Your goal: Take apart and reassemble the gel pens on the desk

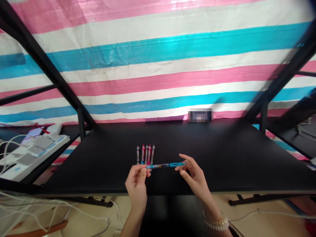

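Observation:
A blue pen (161, 166) with a clear middle section is held level above the front part of the black table (103, 174). My left hand (136, 182) pinches its left end between thumb and fingers. At the pen's other end is my right hand (195, 177), thumb and index finger apart. The blue tip reaches its fingers; whether they touch, I cannot tell. Just beyond my left hand, several pens (146, 153) lie side by side in a row, some with red and some with grey parts. The held pen and my left hand hide their near ends.
A small dark object (200, 115), blurred out, stands at the table's back edge. To the left are a white power strip (37, 154) and tangled cables. Black frame posts (81, 121) rise at both sides, and a striped sheet (158, 79) hangs behind.

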Available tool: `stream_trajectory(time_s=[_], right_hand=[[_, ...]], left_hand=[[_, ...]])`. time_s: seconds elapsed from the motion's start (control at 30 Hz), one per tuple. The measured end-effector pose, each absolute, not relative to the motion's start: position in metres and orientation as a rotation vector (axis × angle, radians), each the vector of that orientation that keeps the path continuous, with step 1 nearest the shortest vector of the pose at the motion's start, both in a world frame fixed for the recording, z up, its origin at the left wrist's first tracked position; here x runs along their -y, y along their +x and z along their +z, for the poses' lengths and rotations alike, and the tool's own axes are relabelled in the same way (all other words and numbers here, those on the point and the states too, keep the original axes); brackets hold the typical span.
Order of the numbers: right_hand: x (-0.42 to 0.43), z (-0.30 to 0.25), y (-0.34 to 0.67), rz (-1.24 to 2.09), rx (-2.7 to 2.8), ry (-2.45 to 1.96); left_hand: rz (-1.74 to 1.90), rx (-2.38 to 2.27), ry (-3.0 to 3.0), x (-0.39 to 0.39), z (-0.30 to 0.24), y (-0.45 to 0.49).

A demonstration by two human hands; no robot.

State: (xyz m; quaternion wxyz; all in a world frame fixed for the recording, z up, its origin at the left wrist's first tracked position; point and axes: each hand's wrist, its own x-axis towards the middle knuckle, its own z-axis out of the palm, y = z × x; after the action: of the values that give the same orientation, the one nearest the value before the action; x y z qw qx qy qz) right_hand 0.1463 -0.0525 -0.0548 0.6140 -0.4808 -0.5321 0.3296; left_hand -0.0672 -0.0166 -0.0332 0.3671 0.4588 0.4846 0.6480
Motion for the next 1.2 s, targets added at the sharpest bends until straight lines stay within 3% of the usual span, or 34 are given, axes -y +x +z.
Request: stream_trajectory(time_s=[1.2], right_hand=[[0.054, -0.053, 0.147, 0.693, 1.285, -1.140]], left_hand=[[1.755, -1.146, 1.138, 0.017, -0.050, -0.058]])
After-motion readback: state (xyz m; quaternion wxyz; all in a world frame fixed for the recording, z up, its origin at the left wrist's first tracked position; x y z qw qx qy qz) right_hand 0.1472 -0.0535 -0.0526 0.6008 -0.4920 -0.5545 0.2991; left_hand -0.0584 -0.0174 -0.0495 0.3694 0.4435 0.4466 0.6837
